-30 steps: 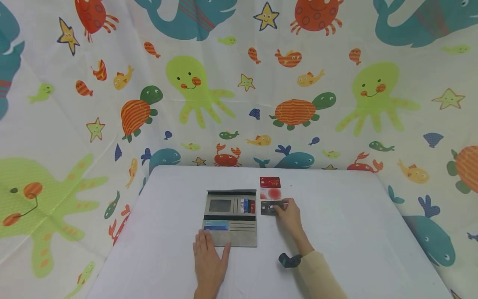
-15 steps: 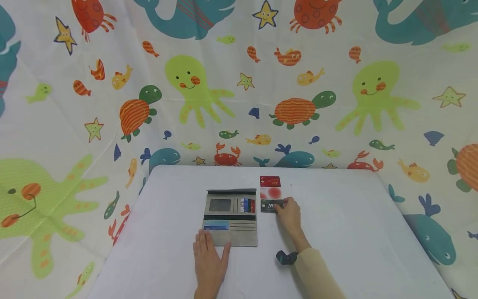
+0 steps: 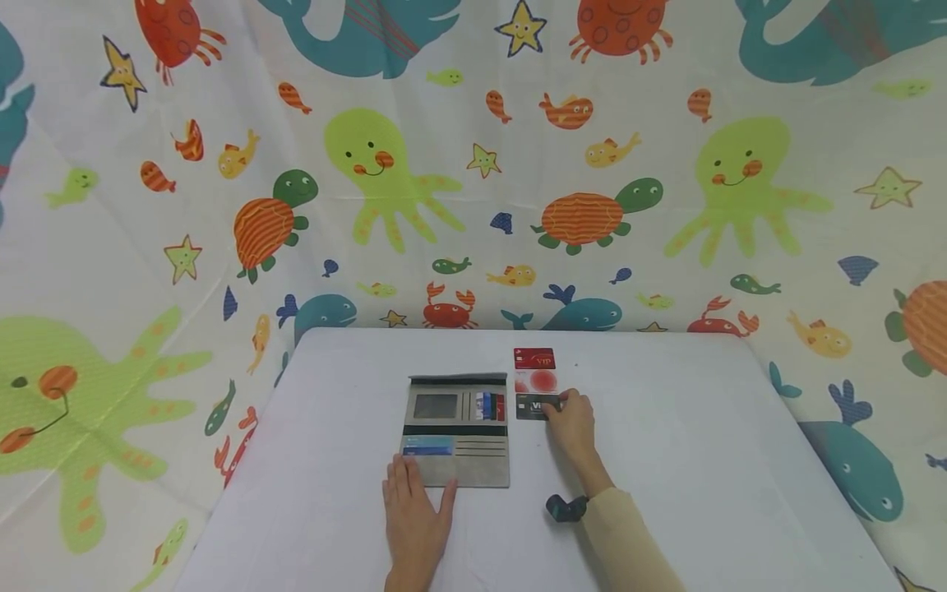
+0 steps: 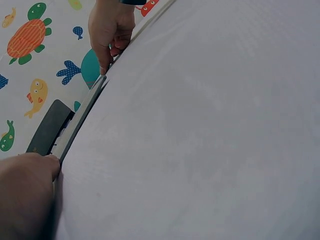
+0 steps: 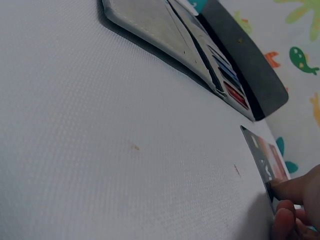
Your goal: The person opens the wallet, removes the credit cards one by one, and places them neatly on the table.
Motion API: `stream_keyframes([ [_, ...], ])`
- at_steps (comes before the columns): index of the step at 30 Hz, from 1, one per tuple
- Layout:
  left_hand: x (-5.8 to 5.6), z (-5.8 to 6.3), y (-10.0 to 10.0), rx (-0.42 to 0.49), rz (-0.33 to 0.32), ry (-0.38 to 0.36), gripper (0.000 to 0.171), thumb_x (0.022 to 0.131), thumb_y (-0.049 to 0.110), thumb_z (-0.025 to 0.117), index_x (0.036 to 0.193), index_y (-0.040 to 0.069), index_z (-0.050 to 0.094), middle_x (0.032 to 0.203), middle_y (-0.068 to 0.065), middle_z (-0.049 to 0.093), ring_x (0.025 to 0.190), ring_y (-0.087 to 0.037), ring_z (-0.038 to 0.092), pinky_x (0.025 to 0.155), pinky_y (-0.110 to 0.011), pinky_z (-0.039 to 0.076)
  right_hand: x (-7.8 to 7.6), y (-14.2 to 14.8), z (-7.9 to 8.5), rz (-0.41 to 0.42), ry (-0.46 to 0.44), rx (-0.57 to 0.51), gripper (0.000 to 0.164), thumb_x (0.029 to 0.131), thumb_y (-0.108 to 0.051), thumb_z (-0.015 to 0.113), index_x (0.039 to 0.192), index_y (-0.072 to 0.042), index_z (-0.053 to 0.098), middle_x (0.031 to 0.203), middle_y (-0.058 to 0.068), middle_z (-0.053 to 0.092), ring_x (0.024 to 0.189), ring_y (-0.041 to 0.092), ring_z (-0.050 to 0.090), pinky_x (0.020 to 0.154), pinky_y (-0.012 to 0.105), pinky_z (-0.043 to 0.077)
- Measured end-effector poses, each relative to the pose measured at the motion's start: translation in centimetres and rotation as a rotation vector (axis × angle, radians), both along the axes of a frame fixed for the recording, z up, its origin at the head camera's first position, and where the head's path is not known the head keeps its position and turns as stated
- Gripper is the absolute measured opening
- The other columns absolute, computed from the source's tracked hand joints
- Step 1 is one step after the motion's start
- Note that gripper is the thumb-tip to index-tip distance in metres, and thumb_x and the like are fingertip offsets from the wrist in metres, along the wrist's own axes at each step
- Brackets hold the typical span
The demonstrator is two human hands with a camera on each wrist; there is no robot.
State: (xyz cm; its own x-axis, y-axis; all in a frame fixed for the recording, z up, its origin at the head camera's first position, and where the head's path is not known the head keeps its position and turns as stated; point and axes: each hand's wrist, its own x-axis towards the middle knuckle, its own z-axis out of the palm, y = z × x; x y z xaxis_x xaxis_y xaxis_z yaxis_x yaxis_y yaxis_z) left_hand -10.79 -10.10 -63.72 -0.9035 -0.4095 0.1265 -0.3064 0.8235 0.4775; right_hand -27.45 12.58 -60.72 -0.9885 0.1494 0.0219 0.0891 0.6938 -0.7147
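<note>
- Right hand (image 3: 573, 429) pinches the black card (image 3: 528, 407) by its right end, on the desk (image 3: 703, 460), just beside the wallet (image 3: 455, 430).
- Left hand (image 3: 417, 518), fingers straight, thumb spread, touches the wallet's near left corner.

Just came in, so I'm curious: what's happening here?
A person's right hand has its grip on a black rectangular card, nearest of three in a column beside an open, grey leather-look wallet. Beyond that card lie a pale rectangular card with a red circle, then a red rectangular VIP card. The left hand rests on the wallet's near left corner. Colourful cards show inside.
</note>
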Motion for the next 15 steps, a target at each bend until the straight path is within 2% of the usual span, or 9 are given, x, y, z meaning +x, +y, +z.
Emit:
stream_keyframes([
  [7, 0.1, 0.0, -0.2, -0.002, -0.014, 0.057, 0.092, 0.090, 0.050, 0.068, 0.148, -0.012, 0.035, 0.160, -0.030, 0.027, 0.151, -0.045, 0.025, 0.123, -0.059, 0.023, 0.3, 0.3, -0.4, 0.016, 0.073, -0.027, 0.031, 0.096, -0.024, 0.065, 0.109, 0.005, 0.062, 0.084, 0.011, 0.055, 0.078, 0.021, 0.050, 0.064, 0.028, 0.039],
  [11, 0.2, 0.1, -0.2, 0.005, -0.018, 0.048, 0.092, 0.090, 0.051, 0.067, 0.149, -0.012, 0.034, 0.160, -0.030, 0.027, 0.151, -0.045, 0.025, 0.122, -0.059, 0.023, 0.9, 0.2, -0.3, 0.021, 0.120, -0.080, 0.024, 0.097, -0.020, 0.061, 0.106, 0.002, 0.063, 0.083, 0.010, 0.053, 0.078, 0.020, 0.049, 0.063, 0.027, 0.039],
  [15, 0.2, 0.2, -0.2, 0.007, -0.016, 0.034, 0.092, 0.091, 0.052, 0.066, 0.149, -0.012, 0.034, 0.161, -0.030, 0.026, 0.151, -0.045, 0.024, 0.123, -0.059, 0.022, 1.7, -0.4, 0.0, 0.039, 0.135, -0.090, 0.021, 0.097, -0.017, 0.060, 0.106, 0.001, 0.064, 0.089, 0.010, 0.053, 0.081, 0.019, 0.049, 0.066, 0.026, 0.041],
])
